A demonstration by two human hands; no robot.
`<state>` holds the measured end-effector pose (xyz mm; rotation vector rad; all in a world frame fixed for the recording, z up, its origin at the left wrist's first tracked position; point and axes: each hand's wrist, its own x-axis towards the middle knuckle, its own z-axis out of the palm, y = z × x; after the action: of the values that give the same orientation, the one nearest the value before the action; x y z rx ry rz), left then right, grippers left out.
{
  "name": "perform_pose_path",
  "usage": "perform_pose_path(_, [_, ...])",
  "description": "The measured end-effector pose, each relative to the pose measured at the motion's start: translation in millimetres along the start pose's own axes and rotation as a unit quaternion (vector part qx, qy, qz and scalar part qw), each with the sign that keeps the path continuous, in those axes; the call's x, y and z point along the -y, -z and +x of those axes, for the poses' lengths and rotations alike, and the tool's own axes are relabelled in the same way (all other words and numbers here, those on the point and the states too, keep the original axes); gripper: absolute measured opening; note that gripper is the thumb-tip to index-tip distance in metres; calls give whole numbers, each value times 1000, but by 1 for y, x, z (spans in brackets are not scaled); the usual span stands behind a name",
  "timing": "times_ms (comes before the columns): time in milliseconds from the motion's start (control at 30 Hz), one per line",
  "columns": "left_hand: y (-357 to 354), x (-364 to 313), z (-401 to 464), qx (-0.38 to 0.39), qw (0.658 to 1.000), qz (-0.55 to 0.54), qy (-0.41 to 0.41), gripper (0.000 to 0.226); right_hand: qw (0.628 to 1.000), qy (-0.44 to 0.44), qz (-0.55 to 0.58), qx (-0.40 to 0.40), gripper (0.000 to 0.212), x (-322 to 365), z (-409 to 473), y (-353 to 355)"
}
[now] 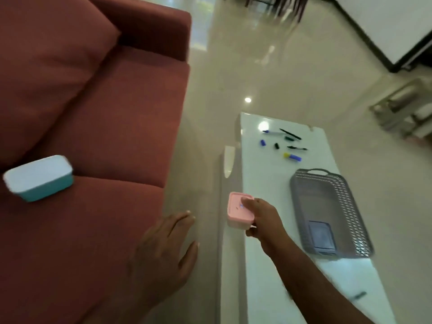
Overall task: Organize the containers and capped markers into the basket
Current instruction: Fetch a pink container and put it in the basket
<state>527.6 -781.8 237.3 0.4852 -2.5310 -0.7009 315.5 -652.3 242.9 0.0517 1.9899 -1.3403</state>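
My right hand (pixel 261 220) grips a small pink container (pixel 237 210) over the left edge of the white table (pixel 264 183). A grey slotted basket (pixel 327 213) lies on the table to the right of that hand, with a bluish container (pixel 321 236) inside its near end. A white-lidded teal container (pixel 38 177) sits on the red sofa (pixel 105 136) at the far left. Several markers and loose caps (pixel 284 143) are scattered at the table's far end. My left hand (pixel 166 249) hovers with its fingers spread between sofa and table, holding nothing.
A glossy beige floor (pixel 233 66) runs between the sofa and the table. A low shelf unit (pixel 406 108) stands at the far right. Dark chair legs (pixel 285 8) show at the top. Another marker-like item (pixel 358 295) lies on the table's near right.
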Motion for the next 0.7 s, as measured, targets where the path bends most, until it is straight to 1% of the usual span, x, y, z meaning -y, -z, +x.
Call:
perform_pose_path(133, [-38,-39,7,42,999,-28,-15,31,997,-28,17,-72,16,-27,8,87])
perform_pose_path(233, [-68,-64,13,77,995,-51,-31,30,990,-46,17,-136,21,-46,17,140])
perform_pose_path(333, [-93,-86,12,102,992,-64,-42,29,982,-67,51,-168,20,-63,10,183])
perform_pose_path(400, [-98,-104,8,112,990,-76,-44,27,979,-83,67,-174,18,-70,-9,201])
perform_pose_path(500, [-95,-135,2,154,983,-99,-11,29,978,-96,99,-155,14,-76,-54,215])
perform_pose_path(567, [-86,-155,-2,193,978,-84,3,36,979,-96,111,-142,17,-79,-84,215])
perform_pose_path(700, [-55,-207,10,238,970,-47,-19,59,982,-74,116,-129,22,-56,-142,212])
